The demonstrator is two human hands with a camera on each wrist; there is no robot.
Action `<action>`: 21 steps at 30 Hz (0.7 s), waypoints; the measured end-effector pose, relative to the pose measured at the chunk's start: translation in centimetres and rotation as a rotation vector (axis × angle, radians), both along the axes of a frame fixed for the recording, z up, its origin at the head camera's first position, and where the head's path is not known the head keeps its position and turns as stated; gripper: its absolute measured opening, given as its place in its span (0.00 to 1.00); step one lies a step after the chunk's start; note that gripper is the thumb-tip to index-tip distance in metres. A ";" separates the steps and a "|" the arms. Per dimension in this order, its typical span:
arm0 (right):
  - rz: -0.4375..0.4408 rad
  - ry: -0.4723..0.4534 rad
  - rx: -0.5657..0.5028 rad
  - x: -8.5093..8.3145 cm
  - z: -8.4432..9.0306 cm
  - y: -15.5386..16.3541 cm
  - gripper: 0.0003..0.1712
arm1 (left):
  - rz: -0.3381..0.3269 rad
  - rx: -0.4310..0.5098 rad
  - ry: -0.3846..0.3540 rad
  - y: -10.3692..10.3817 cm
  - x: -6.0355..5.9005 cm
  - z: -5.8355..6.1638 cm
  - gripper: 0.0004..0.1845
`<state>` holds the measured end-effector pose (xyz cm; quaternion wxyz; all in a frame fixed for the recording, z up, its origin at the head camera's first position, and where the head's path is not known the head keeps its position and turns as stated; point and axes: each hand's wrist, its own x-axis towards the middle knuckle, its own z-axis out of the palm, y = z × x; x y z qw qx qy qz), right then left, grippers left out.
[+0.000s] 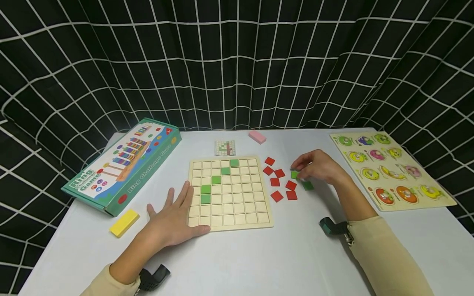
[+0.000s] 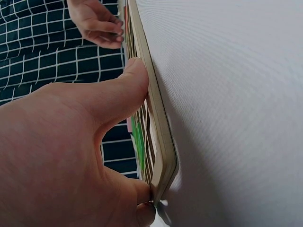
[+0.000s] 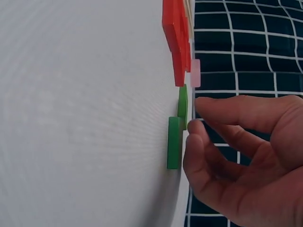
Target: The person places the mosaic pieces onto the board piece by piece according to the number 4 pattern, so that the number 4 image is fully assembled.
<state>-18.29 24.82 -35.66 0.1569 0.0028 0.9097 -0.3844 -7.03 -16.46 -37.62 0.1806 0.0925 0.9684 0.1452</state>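
Observation:
My left hand (image 1: 172, 222) lies spread over the left edge and near corner of a wooden grid board (image 1: 237, 220); its thumb presses the near rim in the left wrist view. Several green square tiles (image 1: 216, 180) sit in the board's cells, in a rough diagonal. To the right of the board, my right hand (image 1: 318, 166) hovers over loose green tiles (image 1: 307, 186), its fingers bent and the thumb apart from them. In the right wrist view, two green tiles (image 3: 173, 142) lie just beyond the fingertips, and no tile shows between them.
Several red tiles (image 1: 275, 182) lie between the board and my right hand. Behind the board are a small pattern card (image 1: 225, 148) and a pink block (image 1: 257, 137). A game box (image 1: 126, 164) and yellow block (image 1: 124, 223) are at left, a fruit puzzle board (image 1: 392, 170) at right.

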 end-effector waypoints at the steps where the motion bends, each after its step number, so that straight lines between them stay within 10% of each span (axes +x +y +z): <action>1: 0.005 -0.003 0.002 0.0 0.0 0.0 0.20 | 0.001 0.001 -0.001 0.0 0.0 0.0 0.68; 21: 0.013 0.016 0.125 0.0 -0.4 -0.6 0.17 | 0.001 0.002 -0.001 0.1 0.1 0.1 0.68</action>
